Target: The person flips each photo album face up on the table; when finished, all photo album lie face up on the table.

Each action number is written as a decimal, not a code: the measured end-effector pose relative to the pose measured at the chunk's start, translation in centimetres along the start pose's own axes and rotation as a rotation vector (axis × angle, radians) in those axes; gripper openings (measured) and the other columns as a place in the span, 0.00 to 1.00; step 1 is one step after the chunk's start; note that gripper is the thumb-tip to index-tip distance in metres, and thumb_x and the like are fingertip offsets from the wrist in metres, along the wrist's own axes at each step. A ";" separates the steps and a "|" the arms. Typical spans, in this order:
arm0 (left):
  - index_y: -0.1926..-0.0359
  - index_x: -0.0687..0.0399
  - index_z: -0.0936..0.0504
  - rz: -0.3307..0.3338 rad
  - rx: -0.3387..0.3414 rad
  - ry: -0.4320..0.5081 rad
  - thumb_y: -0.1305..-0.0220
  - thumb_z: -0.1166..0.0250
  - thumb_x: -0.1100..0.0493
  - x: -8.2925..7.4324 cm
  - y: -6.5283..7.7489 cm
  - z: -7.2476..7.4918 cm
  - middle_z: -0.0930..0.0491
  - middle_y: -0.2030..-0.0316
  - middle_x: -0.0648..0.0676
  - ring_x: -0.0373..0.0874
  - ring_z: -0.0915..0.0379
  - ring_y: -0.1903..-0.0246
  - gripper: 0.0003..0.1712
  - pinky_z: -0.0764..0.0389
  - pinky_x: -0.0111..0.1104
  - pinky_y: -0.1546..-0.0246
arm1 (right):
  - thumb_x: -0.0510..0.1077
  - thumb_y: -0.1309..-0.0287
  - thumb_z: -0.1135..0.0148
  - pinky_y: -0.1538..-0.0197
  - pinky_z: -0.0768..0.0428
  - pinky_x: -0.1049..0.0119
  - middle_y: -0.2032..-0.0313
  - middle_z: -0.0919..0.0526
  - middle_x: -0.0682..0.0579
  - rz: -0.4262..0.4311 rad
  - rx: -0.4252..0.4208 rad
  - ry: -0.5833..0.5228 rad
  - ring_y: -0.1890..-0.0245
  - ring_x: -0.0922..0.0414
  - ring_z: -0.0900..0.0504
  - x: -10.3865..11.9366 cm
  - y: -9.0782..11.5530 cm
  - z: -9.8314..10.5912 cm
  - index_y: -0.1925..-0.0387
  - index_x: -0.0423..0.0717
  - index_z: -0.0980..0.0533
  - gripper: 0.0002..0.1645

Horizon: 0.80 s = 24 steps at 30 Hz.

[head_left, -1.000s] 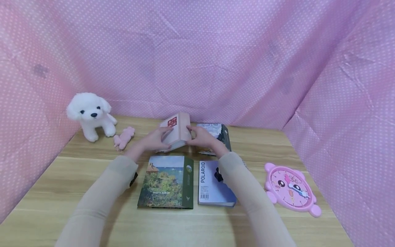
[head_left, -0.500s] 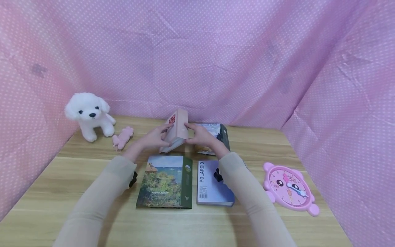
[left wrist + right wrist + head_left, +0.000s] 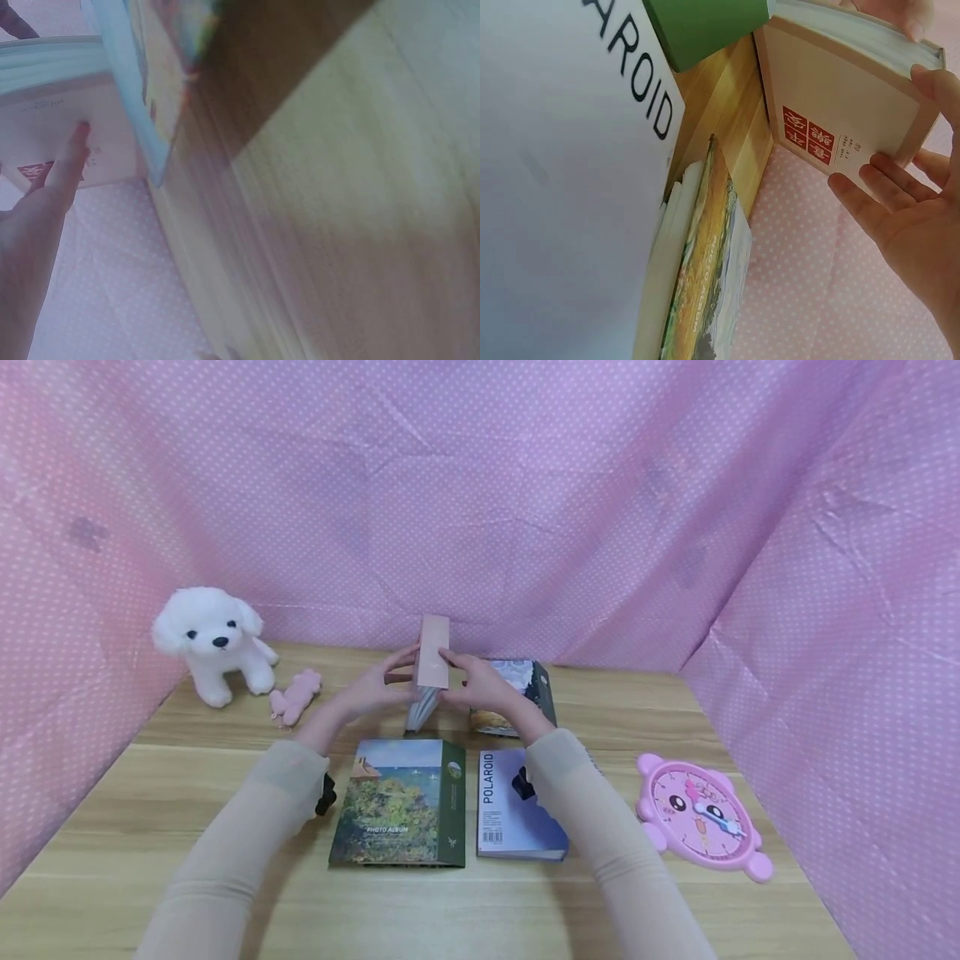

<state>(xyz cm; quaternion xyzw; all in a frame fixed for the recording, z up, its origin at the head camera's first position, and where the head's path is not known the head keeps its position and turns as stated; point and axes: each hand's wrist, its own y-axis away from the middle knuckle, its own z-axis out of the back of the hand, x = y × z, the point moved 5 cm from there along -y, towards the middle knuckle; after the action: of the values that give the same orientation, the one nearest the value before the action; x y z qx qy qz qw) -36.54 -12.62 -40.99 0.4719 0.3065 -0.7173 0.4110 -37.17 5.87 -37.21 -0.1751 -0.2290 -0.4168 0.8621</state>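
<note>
A thick, pale pink hardcover book (image 3: 433, 652) stands on edge at the back middle of the table, spine toward the head camera and pages fanning slightly below. My left hand (image 3: 375, 687) grips its left side and my right hand (image 3: 483, 685) its right side, thumbs near the spine. Red square characters mark the cover (image 3: 847, 82) in the right wrist view, where my right hand (image 3: 922, 232) spreads its fingers over it. In the left wrist view my left hand (image 3: 45, 210) lies along the other cover (image 3: 105, 135).
In front lie a green-spined photo album (image 3: 397, 802) and a lilac POLAROID album (image 3: 498, 802). Another dark-spined album (image 3: 542, 693) lies behind my right hand. A white plush dog (image 3: 213, 635) and small pink plush (image 3: 297, 696) sit left; a pink toy clock (image 3: 701, 814) lies right.
The book has turned from lying tilted with its red-marked cover visible to standing upright, spine facing the head camera. Both hands have turned with it and moved slightly farther back.
</note>
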 end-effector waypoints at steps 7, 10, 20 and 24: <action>0.27 0.32 0.52 0.016 -0.034 0.082 0.39 0.35 0.49 -0.6 0.0 0.1 0.47 0.29 0.55 0.62 0.45 0.34 0.46 0.36 0.55 0.38 | 0.52 0.45 0.34 0.39 0.27 0.55 0.32 0.37 0.48 0.019 -0.007 -0.080 0.34 0.51 0.35 0.1 0.1 0.1 0.28 0.51 0.47 0.48; 0.27 0.31 0.51 0.039 -0.046 0.082 0.38 0.36 0.47 -0.6 -0.1 0.3 0.49 0.29 0.54 0.62 0.47 0.33 0.44 0.38 0.56 0.37 | 0.50 0.45 0.33 0.40 0.26 0.52 0.31 0.39 0.48 0.041 -0.012 -0.141 0.35 0.49 0.34 0.2 0.1 0.1 0.27 0.51 0.48 0.50; 0.27 0.34 0.50 0.041 -0.083 0.115 0.37 0.37 0.49 -0.6 -0.3 0.8 0.52 0.28 0.58 0.60 0.48 0.33 0.42 0.33 0.53 0.39 | 0.49 0.47 0.31 0.39 0.28 0.52 0.31 0.40 0.46 -0.021 0.002 -0.287 0.36 0.46 0.33 0.1 -0.2 -0.8 0.29 0.49 0.47 0.49; 0.27 0.35 0.48 0.035 -0.110 0.108 0.39 0.36 0.47 -0.1 -0.5 1.1 0.52 0.28 0.57 0.61 0.45 0.35 0.43 0.31 0.53 0.41 | 0.49 0.47 0.31 0.41 0.25 0.57 0.31 0.40 0.50 -0.049 0.034 -0.257 0.37 0.47 0.31 0.1 -0.3 -1.1 0.30 0.51 0.46 0.48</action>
<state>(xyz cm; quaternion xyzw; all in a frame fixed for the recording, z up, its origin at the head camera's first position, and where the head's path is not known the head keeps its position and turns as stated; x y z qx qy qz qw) -37.43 -13.28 -40.50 0.4918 0.3590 -0.6656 0.4315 -37.14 5.07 -38.07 -0.2068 -0.3488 -0.4082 0.8179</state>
